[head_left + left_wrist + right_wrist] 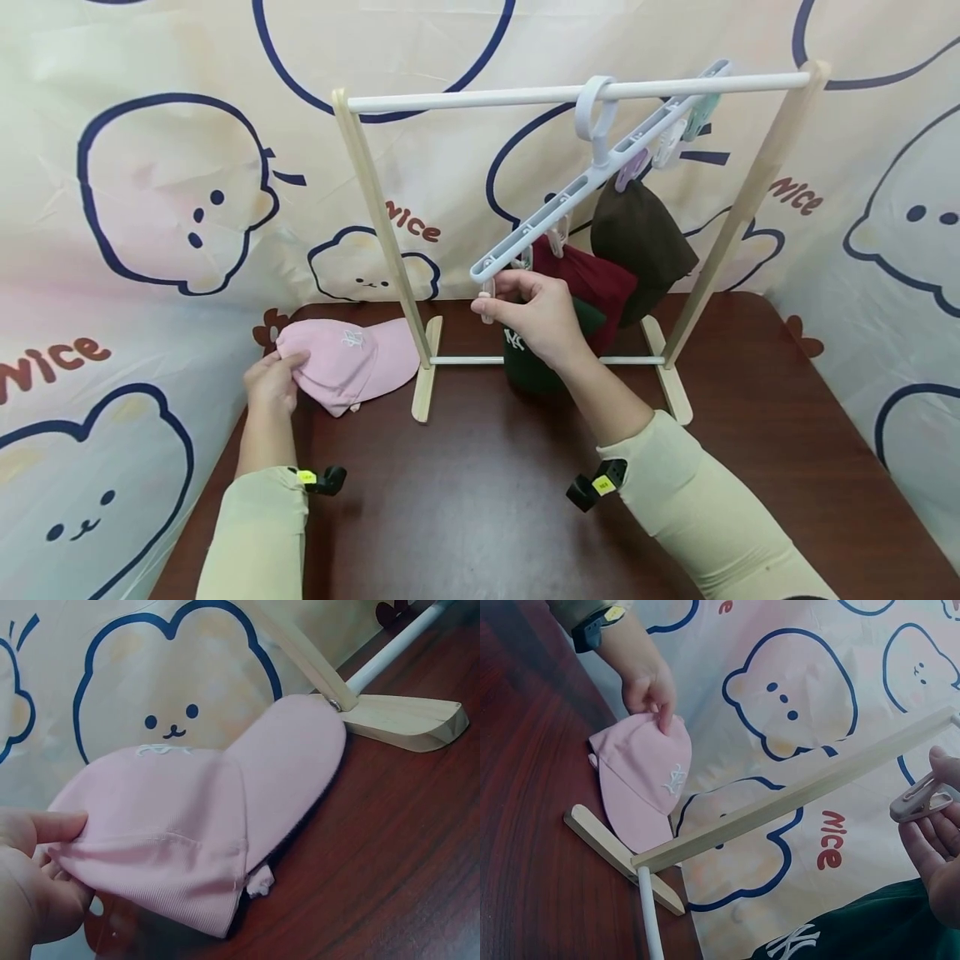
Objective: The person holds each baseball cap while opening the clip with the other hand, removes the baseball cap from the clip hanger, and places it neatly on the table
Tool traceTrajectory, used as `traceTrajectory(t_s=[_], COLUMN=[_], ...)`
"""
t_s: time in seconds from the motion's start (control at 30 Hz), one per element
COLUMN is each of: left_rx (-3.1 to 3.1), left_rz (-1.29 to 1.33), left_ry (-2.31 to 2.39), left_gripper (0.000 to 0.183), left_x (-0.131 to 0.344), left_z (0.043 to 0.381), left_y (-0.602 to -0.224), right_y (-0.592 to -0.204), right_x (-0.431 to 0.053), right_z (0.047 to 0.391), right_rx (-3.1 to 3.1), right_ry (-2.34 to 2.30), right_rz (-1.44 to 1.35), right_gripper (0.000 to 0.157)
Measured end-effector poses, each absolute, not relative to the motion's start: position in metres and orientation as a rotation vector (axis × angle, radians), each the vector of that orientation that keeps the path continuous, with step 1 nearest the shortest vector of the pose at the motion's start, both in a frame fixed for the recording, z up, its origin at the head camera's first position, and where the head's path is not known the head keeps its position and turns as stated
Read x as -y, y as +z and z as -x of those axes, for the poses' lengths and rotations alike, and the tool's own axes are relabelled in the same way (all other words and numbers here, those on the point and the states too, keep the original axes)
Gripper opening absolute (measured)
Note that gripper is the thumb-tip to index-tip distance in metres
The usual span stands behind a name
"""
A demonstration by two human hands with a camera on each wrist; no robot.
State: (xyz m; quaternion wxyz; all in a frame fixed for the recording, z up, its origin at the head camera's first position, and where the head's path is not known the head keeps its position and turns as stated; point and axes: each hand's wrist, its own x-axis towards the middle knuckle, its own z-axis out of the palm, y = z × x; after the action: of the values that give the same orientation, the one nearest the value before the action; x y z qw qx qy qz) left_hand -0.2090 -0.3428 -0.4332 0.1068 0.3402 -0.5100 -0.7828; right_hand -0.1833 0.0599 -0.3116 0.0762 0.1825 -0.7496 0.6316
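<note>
My left hand (272, 383) pinches the back of a pink baseball cap (352, 357) between thumb and fingers. White embroidery shows on the cap's front, and its brim points toward the rack's left foot. Up at the near end of a pale hanger bar (543, 215), my right hand (543, 321) pinches a whitish clothespin (915, 801). From the same bar hang a dark green cap (528, 371) with a white logo, a dark red cap (596, 279) and a brown cap (637, 225). My right hand partly hides the green cap.
The hanger hooks over the white top rod (465, 100) of a wooden rack, whose left foot (424, 392) stands beside the pink cap. A purple clothespin (632, 169) and a green clothespin (701, 117) hang toward the far end. A patterned cloth (180, 333) surrounds the brown table (465, 500).
</note>
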Motion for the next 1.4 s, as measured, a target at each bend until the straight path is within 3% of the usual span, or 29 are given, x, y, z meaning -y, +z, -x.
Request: traceTrajectory(t_s=[0.13, 0.4, 0.9, 1.13, 1.4], left_rx=[1.465, 1.533, 1.716, 1.742, 1.539], left_rz=[-1.034, -1.104, -1.061, -0.983, -0.727], left_ry=[-2.231, -2.055, -1.949, -1.882, -1.614], left_gripper=[0.023, 0.055, 0.052, 0.066, 0.053], left_x=[0.341, 0.346, 0.346, 0.342, 0.316], left_z=[0.213, 0.222, 0.248, 0.245, 0.229], left_y=[-0.433, -0.432, -0.427, -0.425, -0.399], right_y=[-0.312, -0.313, -0.313, -0.315, -0.314], right_x=[-0.058, -0.052, -0.055, -0.059, -0.058], right_z=[0.182, 0.179, 0.179, 0.179, 0.175], right_rx=[2.245, 2.26, 2.251, 2.236, 2.217], right_ry=[1.893, 1.923, 1.899, 1.897, 1.891], right_rz=[-0.548, -0.571, -0.552, -0.528, -0.516], right_gripper=[0.028, 0.031, 0.033, 0.035, 0.033])
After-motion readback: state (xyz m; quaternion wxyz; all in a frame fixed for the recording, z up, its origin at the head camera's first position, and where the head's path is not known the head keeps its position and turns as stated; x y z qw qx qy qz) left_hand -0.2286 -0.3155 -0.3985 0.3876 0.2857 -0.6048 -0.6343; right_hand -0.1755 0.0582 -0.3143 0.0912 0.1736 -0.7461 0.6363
